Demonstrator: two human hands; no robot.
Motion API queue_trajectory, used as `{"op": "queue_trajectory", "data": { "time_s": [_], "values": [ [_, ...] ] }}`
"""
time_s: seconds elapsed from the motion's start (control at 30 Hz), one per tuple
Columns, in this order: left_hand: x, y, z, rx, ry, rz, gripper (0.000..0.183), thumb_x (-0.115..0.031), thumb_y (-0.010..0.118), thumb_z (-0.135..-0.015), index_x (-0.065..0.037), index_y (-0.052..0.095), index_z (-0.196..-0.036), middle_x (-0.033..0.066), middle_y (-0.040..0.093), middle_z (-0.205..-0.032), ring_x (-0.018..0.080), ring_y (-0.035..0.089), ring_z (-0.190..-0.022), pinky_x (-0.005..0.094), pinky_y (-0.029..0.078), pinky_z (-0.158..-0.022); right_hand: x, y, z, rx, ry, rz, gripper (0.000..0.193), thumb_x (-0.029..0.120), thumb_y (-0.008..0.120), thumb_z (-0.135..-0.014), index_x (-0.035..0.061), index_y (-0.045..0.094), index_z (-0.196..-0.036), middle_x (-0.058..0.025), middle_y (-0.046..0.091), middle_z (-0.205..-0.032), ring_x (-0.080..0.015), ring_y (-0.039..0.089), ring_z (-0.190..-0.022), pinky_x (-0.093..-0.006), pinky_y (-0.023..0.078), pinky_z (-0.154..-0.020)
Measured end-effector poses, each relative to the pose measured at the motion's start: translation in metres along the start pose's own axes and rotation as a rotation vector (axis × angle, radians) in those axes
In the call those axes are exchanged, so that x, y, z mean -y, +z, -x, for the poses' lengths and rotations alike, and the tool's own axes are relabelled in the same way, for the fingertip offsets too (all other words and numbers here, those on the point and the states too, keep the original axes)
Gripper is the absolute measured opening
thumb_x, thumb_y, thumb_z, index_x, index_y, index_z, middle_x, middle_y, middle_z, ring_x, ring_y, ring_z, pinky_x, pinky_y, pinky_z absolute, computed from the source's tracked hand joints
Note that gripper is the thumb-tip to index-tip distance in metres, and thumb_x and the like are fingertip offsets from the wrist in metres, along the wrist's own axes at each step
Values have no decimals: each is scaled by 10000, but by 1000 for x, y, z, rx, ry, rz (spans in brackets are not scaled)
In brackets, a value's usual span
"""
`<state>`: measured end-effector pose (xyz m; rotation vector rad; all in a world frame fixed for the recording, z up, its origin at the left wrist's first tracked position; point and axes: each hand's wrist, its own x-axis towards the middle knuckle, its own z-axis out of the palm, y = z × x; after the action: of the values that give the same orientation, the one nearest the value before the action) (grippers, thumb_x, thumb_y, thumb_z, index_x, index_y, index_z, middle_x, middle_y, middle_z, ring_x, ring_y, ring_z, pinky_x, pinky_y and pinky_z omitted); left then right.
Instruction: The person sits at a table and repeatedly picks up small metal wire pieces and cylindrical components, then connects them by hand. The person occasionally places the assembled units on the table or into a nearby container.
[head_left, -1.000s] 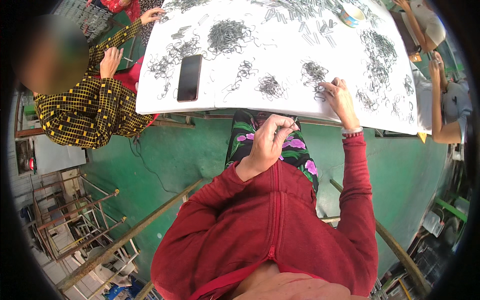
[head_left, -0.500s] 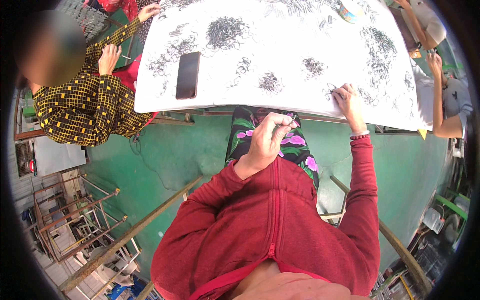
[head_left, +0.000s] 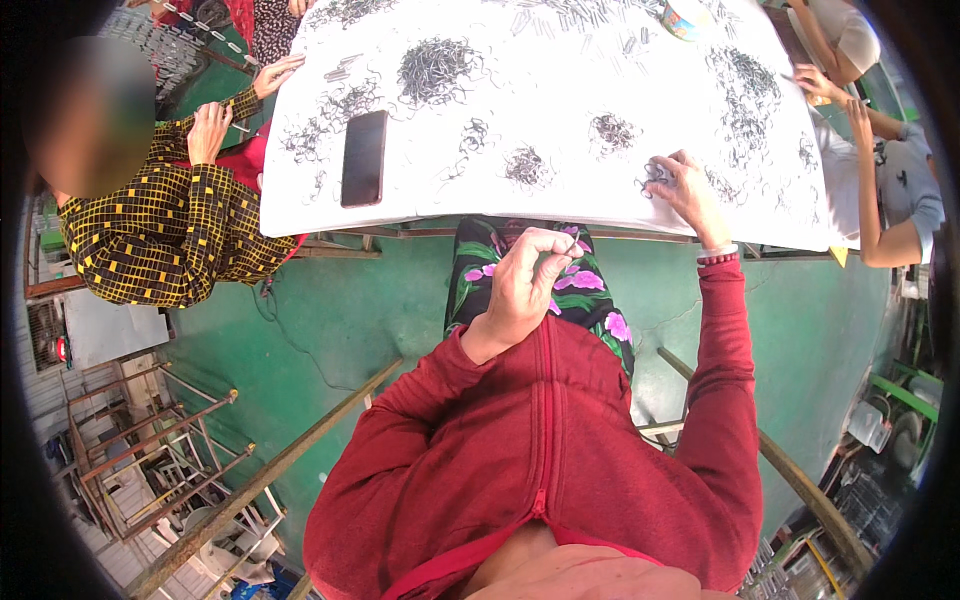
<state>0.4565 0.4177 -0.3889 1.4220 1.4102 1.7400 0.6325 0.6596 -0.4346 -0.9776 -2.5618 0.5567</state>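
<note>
At far left, a co-worker in a black-and-yellow checked sleeve (head_left: 205,215) has one hand (head_left: 208,132) loosely curled beside a broad white surface (head_left: 410,195). On it, near the front edge, lies a dark rectangular smartphone (head_left: 364,158). Right of the phone and farther back spreads a large heap of thin, dark, curved pieces (head_left: 436,70).

The person's left hand (head_left: 518,285) is held before the surface's front edge, thumb and forefinger pinched closed on a small dark piece (head_left: 574,249) — its exact shape too tiny to make out. Beyond it sits a small dark pile (head_left: 528,167), then another (head_left: 612,133) farther right and back.

The right hand (head_left: 690,192) is at the surface, thumb and forefinger parted around dark loops (head_left: 653,182) — whether it grips any, I cannot tell. Farther right stretches a long, scattered dark heap (head_left: 745,95).
</note>
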Motion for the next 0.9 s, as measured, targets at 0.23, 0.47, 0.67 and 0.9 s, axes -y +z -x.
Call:
{"op": "queue_trajectory", "data": {
  "time_s": [0.23, 0.47, 0.67, 0.9],
  "values": [
    [5, 1, -7, 10, 41, -2, 53, -22, 489, -929, -4, 459, -969, 131, 592, -914, 160, 601, -829, 267, 501, -700, -16, -11, -4, 176, 168, -219, 337, 131, 700, -760, 21, 634, -1071, -118, 606, -956, -224, 601, -825, -328, 482, -750],
    [11, -1, -16, 15, 87, -24, 69, 32, 537, -880, 4, 479, -905, 128, 584, -886, 198, 614, -825, 296, 499, -728, -42, -35, -69, -86, 214, -376, 300, 110, 603, -853, 38, 608, -1145, -74, 664, -893, -120, 594, -728, -262, 495, -639],
    [13, -1, -20, 66, 98, -73, 103, 10, 573, -862, -29, 501, -926, 135, 606, -928, 186, 595, -791, 284, 496, -686, -52, -10, -141, -104, 211, -174, 349, 132, 612, -816, 48, 598, -1154, -160, 652, -804, -196, 623, -683, -301, 498, -657],
    [10, 3, -22, 79, 115, -110, 152, 14, 624, -813, -31, 515, -909, 127, 618, -909, 238, 614, -837, 325, 495, -733, -105, 46, -189, -197, 84, 255, 209, 141, 668, -724, -27, 614, -835, -253, 624, -827, -398, 604, -847, -442, 475, -744]
  ]
}}
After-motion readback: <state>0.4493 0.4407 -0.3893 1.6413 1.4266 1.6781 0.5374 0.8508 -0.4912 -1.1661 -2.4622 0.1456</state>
